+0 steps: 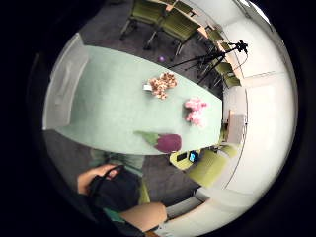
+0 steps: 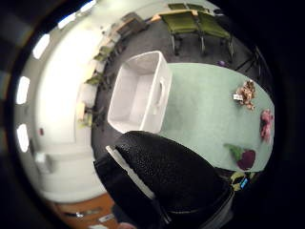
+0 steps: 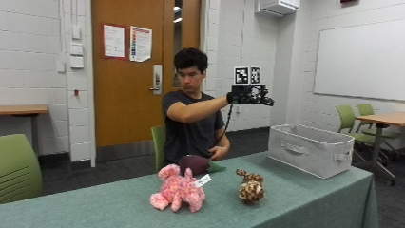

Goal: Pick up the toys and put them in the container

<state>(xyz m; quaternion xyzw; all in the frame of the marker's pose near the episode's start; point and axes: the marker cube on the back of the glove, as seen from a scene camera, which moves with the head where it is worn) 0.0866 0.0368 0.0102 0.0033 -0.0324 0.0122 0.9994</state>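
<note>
Three toys lie on the green table (image 3: 303,199): a pink plush (image 3: 178,190), a brown spotted plush (image 3: 251,186) and a purple eggplant plush (image 3: 195,165) nearest the seated person. A pale fabric container (image 3: 310,149) stands empty at the table's right end. My gloved right hand (image 3: 242,97) is raised at head height, high above the table between the toys and the container, holding nothing. The palm views look down on the eggplant (image 1: 167,142), the pink plush (image 1: 195,110), the spotted plush (image 1: 162,85) and the container (image 2: 164,90); black glove (image 2: 162,186) fills part of the thumb side view.
The person's bare hand (image 1: 91,177) rests in the lap by the table's edge. Green chairs (image 3: 13,166) stand around, a wooden table (image 3: 386,118) is at the far right, and a tripod (image 1: 212,57) stands on the floor beyond the table.
</note>
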